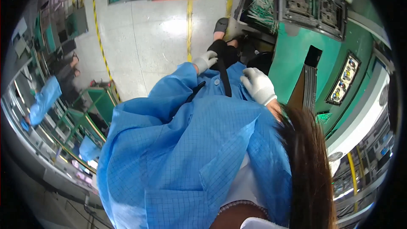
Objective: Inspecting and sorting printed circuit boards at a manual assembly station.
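My left hand (pixel 206 61), in a white glove, lies over the edge of my black trousers (pixel 229 55), its fingers loosely bent and nothing seen in them. Close to its fingertips a black strap (pixel 224 76) runs down the front of my blue smock (pixel 190 123). On the other side my right hand (pixel 259 85), also gloved in white, is at my smock's side with its fingers a little apart. It appears to hold nothing. The green machine bench (pixel 292 59) stands just beyond it.
At the far right, a black bin (pixel 260 4) of thin white and green strips stands beside a black fixture plate (pixel 311 4). A dark upright post (pixel 309 72) rises near my right arm. Another person in a blue smock (pixel 45 99) is at far left, by a green-framed cart (pixel 95 106).
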